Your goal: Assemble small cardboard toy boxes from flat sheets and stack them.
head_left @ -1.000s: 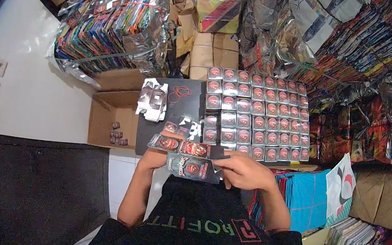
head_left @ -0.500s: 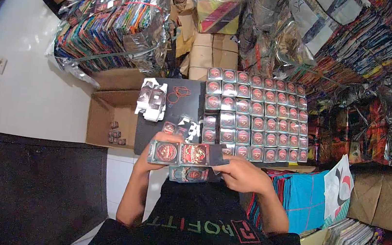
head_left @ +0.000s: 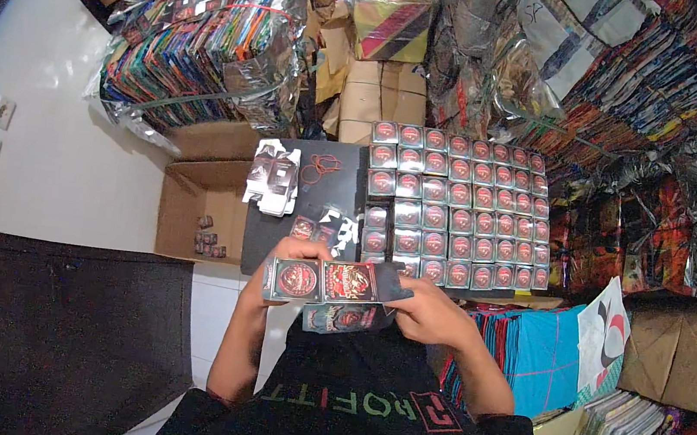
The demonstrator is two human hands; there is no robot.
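In front of my chest is a dark folding carton with red round and shield-like emblems, its panels spread out and a lower flap hanging. My left hand grips its left end from behind, with most fingers hidden under it. At the other end, my right hand pinches the dark end flap between thumb and fingers. Just beyond my left hand, a small pile of cards and white-edged card pieces lies on the black table.
Rows of small boxes with red round emblems cover the table's right side. Flat carton blanks and red rubber bands lie at its left. A cardboard box holds a few small boxes. Bundled packets stand behind.
The carton has tilted slightly, its right side swinging a little toward me, and its lower flap shows at a different angle. Both hands keep their hold.
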